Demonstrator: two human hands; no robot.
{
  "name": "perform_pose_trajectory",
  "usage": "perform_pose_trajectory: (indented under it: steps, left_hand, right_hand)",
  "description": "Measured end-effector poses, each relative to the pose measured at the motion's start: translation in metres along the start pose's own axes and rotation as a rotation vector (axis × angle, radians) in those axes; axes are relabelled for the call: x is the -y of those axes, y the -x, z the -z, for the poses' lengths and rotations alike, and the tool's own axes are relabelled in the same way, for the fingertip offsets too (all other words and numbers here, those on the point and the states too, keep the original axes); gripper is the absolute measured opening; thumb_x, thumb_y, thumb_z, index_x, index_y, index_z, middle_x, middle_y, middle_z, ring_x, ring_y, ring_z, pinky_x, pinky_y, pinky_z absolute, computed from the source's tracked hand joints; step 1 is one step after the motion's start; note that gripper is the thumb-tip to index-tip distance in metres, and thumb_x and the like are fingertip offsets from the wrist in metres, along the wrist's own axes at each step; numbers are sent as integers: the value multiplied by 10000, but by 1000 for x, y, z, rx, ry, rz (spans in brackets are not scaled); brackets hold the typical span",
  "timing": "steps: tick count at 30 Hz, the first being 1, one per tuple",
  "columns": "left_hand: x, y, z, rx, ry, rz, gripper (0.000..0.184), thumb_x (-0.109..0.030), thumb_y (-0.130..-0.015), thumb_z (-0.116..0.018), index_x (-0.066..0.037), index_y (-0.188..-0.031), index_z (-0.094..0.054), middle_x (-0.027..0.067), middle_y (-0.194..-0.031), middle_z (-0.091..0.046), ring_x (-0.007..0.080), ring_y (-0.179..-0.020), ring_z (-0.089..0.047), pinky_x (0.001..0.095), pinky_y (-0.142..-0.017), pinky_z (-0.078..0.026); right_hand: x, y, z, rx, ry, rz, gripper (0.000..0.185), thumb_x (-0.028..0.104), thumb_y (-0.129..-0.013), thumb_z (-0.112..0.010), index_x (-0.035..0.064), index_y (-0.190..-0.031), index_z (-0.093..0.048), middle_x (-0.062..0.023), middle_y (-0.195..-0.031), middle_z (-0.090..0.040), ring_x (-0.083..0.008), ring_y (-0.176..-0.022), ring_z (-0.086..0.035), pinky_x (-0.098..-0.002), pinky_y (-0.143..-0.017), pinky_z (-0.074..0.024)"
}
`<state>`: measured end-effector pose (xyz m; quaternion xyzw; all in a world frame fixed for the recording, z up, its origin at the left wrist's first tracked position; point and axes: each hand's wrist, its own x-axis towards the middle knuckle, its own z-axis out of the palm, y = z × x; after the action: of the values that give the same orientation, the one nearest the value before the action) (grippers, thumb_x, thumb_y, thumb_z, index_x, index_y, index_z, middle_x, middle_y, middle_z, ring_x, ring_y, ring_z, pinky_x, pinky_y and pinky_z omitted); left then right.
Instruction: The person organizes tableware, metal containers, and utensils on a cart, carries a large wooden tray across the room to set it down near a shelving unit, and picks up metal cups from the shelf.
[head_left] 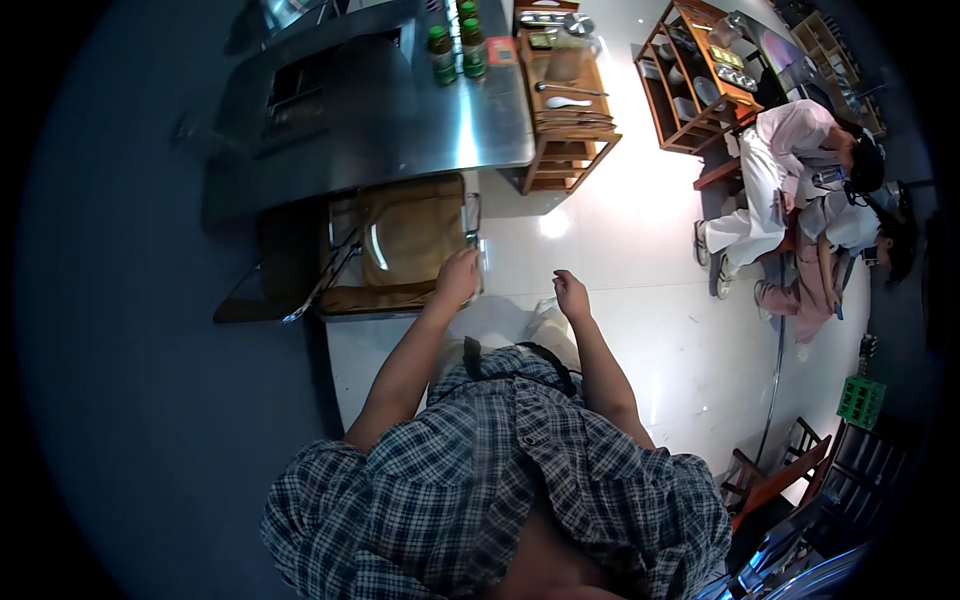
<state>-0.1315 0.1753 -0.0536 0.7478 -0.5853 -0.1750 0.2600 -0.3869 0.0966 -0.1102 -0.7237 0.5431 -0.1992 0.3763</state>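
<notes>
My left hand (459, 279) is at the near right corner of a chair, its fingers closed over the frame there; the fingertips are partly hidden. This chair (410, 240) has a tan seat, a brown back edge and shiny metal sides, and its far side is tucked under a steel-topped table (400, 150). To the right, my right hand (570, 295) hangs in the air above the floor with its fingers curled in. I see nothing in it, and it touches nothing.
Green-capped bottles (472, 50) stand on the table. Beside it is a wooden cart (565, 120) with spoons on top; a second wooden rack (690, 80) is farther right. Two people sit at the right, one in white trousers (755, 190). A green crate (861, 401) lies lower right.
</notes>
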Motion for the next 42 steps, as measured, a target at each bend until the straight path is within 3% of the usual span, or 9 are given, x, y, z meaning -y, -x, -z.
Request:
perform_pose_trajectory:
  steps: [6,16,19,21,22,26,35,37,42]
  left_hand:
    - [-105,-77,-63,-153,246,1,327,-18,-761,-503,-22,-1085,-547,169,-1032,-579,343,-939,-554,390,-810,-452]
    - [-193,-242,-107,-112,2,-14,385,-38,-758,-514,-55,-1142,-529,140,-1132,-539,337,-1028,-516,412,-881,-416]
    - [-207,-320,-132,-210,21,-9,359,-39,-763,-507,-49,-1120,-543,151,-1104,-555,334,-1014,-525,406,-864,-428]
    - [-208,-375,-157,-77,138,81,325,-42,-775,-499,-36,-1095,-554,165,-1073,-572,330,-984,-543,400,-830,-449]
    - [-213,-401,-171,-206,197,-58,264,-42,-793,-480,-35,-1039,-576,161,-1001,-605,323,-923,-573,390,-779,-471]
    - [-279,-505,-169,-69,286,35,200,-45,-802,-473,-51,-957,-599,122,-889,-644,295,-835,-611,360,-731,-485]
    - [-282,-689,-193,-2,547,220,159,-146,-857,-502,-85,-957,-609,83,-814,-663,215,-756,-636,300,-682,-485]
    - [-287,-740,-192,1,543,262,156,-76,-886,-471,-16,-964,-593,59,-791,-636,123,-708,-589,235,-626,-463]
    - [-283,-896,-194,-243,439,44,132,-165,-821,-555,-56,-863,-616,106,-745,-644,230,-698,-638,315,-631,-492]
  right_hand:
    - [-52,-60,127,24,-46,43,195,121,-859,-520,35,-1019,-591,-145,-840,-659,-247,-790,-647,-322,-702,-502]
    - [-87,-211,198,45,-229,96,244,7,-797,-480,38,-1015,-587,-148,-858,-645,-266,-808,-631,-344,-728,-490]
    - [-92,-279,228,92,-116,205,273,-34,-807,-467,47,-1044,-575,-136,-863,-642,-225,-763,-639,-317,-698,-502]
    - [-97,-326,250,78,-53,273,281,-47,-798,-457,46,-1033,-581,-124,-879,-637,-215,-724,-632,-316,-676,-504]
    - [-98,-354,262,76,-51,271,281,-47,-798,-457,46,-1033,-581,-124,-879,-637,-215,-724,-632,-316,-676,-504]
    - [-100,-455,319,125,-34,142,314,-83,-768,-433,39,-1009,-591,-117,-882,-629,-199,-672,-609,-311,-637,-502]
    - [-141,-651,398,-22,-204,74,200,-38,-826,-455,-7,-963,-597,-105,-834,-637,-149,-716,-611,-268,-661,-500]
    - [-136,-707,422,11,-216,24,162,13,-857,-481,-8,-969,-597,-103,-812,-640,-142,-709,-614,-268,-646,-504]
    - [-129,-878,473,33,-219,19,150,64,-877,-492,-7,-966,-590,-97,-768,-641,-144,-694,-621,-270,-635,-506]
